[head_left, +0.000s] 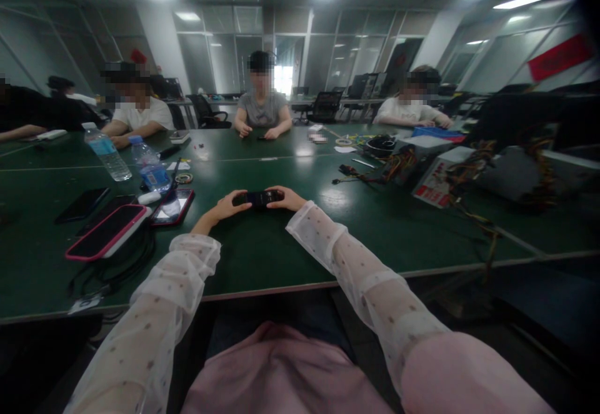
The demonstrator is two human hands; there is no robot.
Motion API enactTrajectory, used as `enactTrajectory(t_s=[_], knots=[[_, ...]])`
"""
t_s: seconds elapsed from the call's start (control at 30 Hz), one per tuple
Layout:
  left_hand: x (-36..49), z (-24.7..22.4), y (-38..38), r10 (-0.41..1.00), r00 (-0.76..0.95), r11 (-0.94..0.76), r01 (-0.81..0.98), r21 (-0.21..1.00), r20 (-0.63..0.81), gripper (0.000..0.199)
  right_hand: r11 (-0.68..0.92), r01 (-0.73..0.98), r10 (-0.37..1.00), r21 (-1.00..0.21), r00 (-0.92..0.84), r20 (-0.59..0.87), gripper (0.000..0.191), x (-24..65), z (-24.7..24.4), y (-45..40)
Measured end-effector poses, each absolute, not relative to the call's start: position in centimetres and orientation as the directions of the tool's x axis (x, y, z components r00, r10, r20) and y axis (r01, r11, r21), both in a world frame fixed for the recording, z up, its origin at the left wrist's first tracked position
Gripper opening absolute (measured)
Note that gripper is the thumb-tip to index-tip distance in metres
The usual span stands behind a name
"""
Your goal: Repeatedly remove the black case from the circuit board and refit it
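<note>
A small black device with a dark screen (257, 199), likely a phone, lies sideways between my hands, just above or on the green table (262, 251). My left hand (228, 206) grips its left end, thumb in front and fingers behind. The right end is pinched in my right hand (287, 198) in the same way. Both wrists come out of sheer white sleeves with dark dots. Whether the device touches the tabletop is hard to tell.
Left of my hands are a pink-framed phone (173, 206), a pink-edged case (110, 231), a black phone (82, 205), cables and two bottles (109, 153) (150, 165). Power supply units (434, 179) with wires stand right. Several people sit across the table.
</note>
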State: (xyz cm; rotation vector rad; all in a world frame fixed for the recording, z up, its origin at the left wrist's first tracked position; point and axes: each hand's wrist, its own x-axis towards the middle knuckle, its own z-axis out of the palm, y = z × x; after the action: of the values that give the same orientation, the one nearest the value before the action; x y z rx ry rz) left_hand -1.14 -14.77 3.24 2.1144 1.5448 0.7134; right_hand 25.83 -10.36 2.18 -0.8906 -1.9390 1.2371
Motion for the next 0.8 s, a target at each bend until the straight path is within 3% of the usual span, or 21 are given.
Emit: enactTrajectory(t_s=[0.37, 0.8], knots=[[-1.1, 3.2, -14.7, 0.955, 0.271, -0.286, 0.721, 0.631, 0.123, 0.072, 0.348, 0.214, 0.822, -0.913, -0.538, 0.187, 0.065, 25.7, 1.7, -9.9], [-0.9, 1.5, -13.3, 0.957, 0.235, -0.291, 0.818, 0.497, 0.173, 0.062, 0.48, 0.331, 0.841, -0.812, -0.435, 0.32, 0.065, 25.6, -0.3, -8.8]])
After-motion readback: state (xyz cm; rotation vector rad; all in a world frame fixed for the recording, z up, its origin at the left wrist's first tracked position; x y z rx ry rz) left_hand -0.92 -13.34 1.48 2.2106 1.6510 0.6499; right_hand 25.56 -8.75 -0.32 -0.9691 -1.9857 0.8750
